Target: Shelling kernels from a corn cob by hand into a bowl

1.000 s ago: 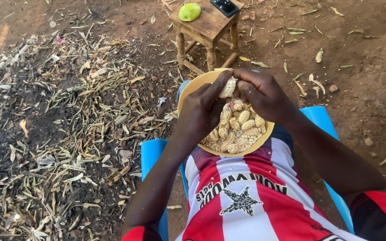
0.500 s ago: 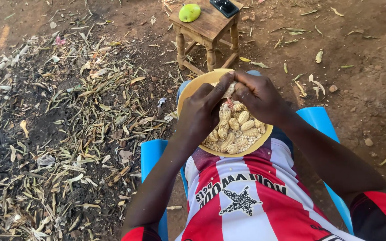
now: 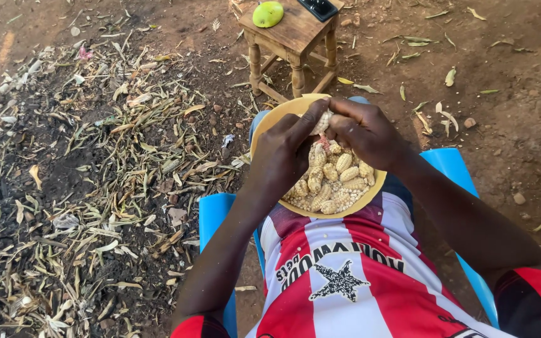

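A yellow bowl (image 3: pixel 270 122) rests on my lap, filled with several pale maize cobs (image 3: pixel 336 172) and loose kernels (image 3: pixel 311 203). Above the bowl's far side, both hands grip one maize cob (image 3: pixel 322 122). My left hand (image 3: pixel 286 153) wraps it from the left with the thumb stretched along it. My right hand (image 3: pixel 365 130) closes over its right end. Most of the held cob is hidden by the fingers.
A small wooden stool (image 3: pixel 292 37) stands ahead, with a green fruit (image 3: pixel 268 13) and a dark flat device (image 3: pixel 318 7) on it. I sit on a blue plastic chair (image 3: pixel 215 216). Dry husks and stalks (image 3: pixel 89 175) litter the dirt to the left.
The held cob has turned between my hands; my left thumb has slid up along it. The bowl has stayed in place.
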